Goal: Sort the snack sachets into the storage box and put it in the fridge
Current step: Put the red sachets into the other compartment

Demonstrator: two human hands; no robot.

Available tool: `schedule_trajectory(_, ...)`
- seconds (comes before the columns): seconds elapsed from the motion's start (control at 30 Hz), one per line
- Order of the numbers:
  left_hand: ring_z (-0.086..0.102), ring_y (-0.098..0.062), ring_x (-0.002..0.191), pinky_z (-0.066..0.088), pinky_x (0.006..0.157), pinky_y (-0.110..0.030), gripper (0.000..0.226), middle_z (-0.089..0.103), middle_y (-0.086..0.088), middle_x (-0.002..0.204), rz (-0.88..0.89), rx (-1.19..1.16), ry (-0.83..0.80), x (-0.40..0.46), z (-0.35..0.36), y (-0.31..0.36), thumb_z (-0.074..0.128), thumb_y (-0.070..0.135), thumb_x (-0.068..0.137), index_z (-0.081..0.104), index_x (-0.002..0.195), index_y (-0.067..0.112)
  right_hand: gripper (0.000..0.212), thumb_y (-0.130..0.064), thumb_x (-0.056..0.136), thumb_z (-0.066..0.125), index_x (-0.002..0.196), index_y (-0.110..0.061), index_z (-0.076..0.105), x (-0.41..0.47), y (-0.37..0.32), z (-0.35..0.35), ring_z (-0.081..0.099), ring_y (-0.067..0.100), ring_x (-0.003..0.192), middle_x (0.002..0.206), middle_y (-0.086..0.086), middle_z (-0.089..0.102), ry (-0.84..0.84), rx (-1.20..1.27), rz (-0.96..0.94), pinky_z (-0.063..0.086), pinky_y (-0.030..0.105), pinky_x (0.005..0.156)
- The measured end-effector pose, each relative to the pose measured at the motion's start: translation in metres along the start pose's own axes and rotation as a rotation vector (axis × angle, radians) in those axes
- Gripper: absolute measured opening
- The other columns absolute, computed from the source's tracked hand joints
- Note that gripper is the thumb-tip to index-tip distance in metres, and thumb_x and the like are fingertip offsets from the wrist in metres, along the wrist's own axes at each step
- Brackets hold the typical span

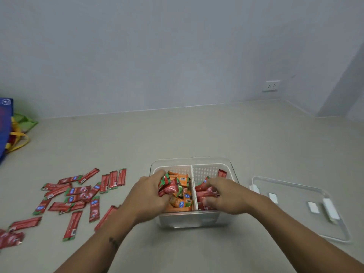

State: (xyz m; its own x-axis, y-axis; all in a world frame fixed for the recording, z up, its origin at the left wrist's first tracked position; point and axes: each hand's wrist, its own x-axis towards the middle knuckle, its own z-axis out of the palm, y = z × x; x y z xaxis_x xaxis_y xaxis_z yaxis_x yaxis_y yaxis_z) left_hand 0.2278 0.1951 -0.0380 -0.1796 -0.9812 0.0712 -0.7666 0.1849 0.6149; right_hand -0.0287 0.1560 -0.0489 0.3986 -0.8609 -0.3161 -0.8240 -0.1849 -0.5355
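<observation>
A clear storage box [190, 221] with a white divided insert stands on the beige surface in front of me. Orange sachets [182, 201] fill its left compartment, and red sachets [204, 192] lie in the right one. My left hand [146, 196] reaches into the left compartment and grips a bunch of red sachets [169, 186] above the orange ones. My right hand [224, 196] is in the right compartment, its fingers curled round red sachets there. Several loose red sachets [78, 194] lie scattered on the surface to the left.
The box's clear lid [299, 205] with white clips lies flat to the right. A blue and green shopping bag [9, 131] with yellow handles sits at the far left. A wall socket [272, 86] is on the back wall.
</observation>
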Motion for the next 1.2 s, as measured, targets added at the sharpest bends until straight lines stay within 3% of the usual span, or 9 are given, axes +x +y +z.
schedule_trajectory(0.1,0.065,-0.008,0.069,0.055,0.06,-0.033,0.015,0.067,0.011,0.075,-0.045,-0.009,0.01,0.01,0.007,0.012,0.06,0.026,0.075,0.054,0.088,0.03,0.037,-0.056,0.08,0.068,0.104,-0.029,0.059,-0.017,-0.001,-0.006,0.057,0.009,0.085,0.095,-0.011,0.059,-0.139,-0.093,-0.043,0.049,0.032,0.075)
schedule_trajectory(0.17,0.065,-0.009,0.073,0.057,0.065,-0.036,0.014,0.067,0.011,0.08,-0.073,0.011,-0.009,0.021,0.014,0.022,0.062,0.027,0.077,0.054,0.088,0.03,0.032,-0.05,0.081,0.066,0.099,-0.027,0.055,-0.026,0.004,0.002,0.057,0.017,0.085,0.096,-0.005,0.06,-0.165,-0.321,-0.074,0.047,0.035,0.073)
schedule_trajectory(0.27,0.065,-0.009,0.074,0.057,0.067,-0.038,0.013,0.067,0.009,0.08,-0.085,0.046,-0.057,0.039,0.023,0.042,0.063,0.027,0.079,0.054,0.089,0.029,0.028,-0.035,0.082,0.063,0.107,-0.025,0.056,-0.028,0.013,0.023,0.063,0.027,0.094,0.105,0.002,0.066,0.043,-0.565,-0.162,0.049,0.037,0.08)
schedule_trajectory(0.37,0.063,-0.013,0.075,0.052,0.064,-0.033,0.016,0.065,0.007,0.082,-0.087,0.078,-0.127,0.06,0.035,0.063,0.064,0.028,0.082,0.051,0.091,0.029,0.029,-0.03,0.078,0.061,0.106,-0.023,0.059,-0.027,0.017,0.028,0.065,0.029,0.096,0.107,0.002,0.068,0.109,-0.58,-0.204,0.049,0.035,0.079)
schedule_trajectory(0.5,0.062,-0.02,0.085,0.054,0.074,-0.037,0.028,0.063,0.001,0.095,-0.079,0.066,-0.217,0.09,0.059,0.081,0.068,0.032,0.079,0.05,0.1,0.028,0.024,-0.028,0.076,0.06,0.1,-0.022,0.06,-0.027,0.021,0.027,0.066,0.032,0.091,0.102,0.004,0.069,0.155,-0.573,-0.224,0.049,0.035,0.076)
schedule_trajectory(0.7,0.046,-0.024,0.127,0.039,0.104,-0.03,0.067,0.046,-0.003,0.14,0.018,0.323,-0.274,0.105,0.085,0.081,0.07,0.028,0.082,0.042,0.142,0.018,0.02,-0.028,0.076,0.064,0.095,-0.02,0.062,-0.027,0.022,0.027,0.066,0.03,0.084,0.095,0.005,0.069,0.186,-0.572,-0.26,0.049,0.034,0.073)
schedule_trajectory(0.9,0.054,-0.018,0.112,0.046,0.095,-0.034,0.031,0.059,0.002,0.118,0.136,0.322,-0.097,0.085,0.081,0.064,0.056,0.02,0.091,0.06,0.121,0.02,0.02,-0.027,0.078,0.063,0.096,-0.02,0.061,-0.027,0.025,0.03,0.065,0.028,0.081,0.095,0.003,0.069,0.249,-0.549,-0.284,0.043,0.03,0.067)
schedule_trajectory(1.03,0.056,-0.013,0.099,0.05,0.088,-0.032,0.026,0.063,0.005,0.108,0.144,0.272,0.04,0.063,0.065,0.052,0.055,0.017,0.09,0.064,0.115,0.02,0.016,-0.032,0.08,0.06,0.094,-0.026,0.058,-0.027,0.028,0.03,0.063,0.022,0.084,0.096,-0.003,0.068,0.223,-0.404,-0.291,0.046,0.03,0.071)
schedule_trajectory(1.2,0.058,-0.011,0.093,0.048,0.08,-0.027,0.021,0.064,0.008,0.101,0.131,0.222,0.177,0.028,0.034,0.02,0.058,0.015,0.088,0.066,0.106,0.021,0.008,-0.021,0.081,0.065,0.087,-0.026,0.063,-0.015,-0.002,0.008,0.059,0.011,0.065,0.072,-0.003,0.063,0.138,0.268,-0.323,0.052,0.037,0.065)
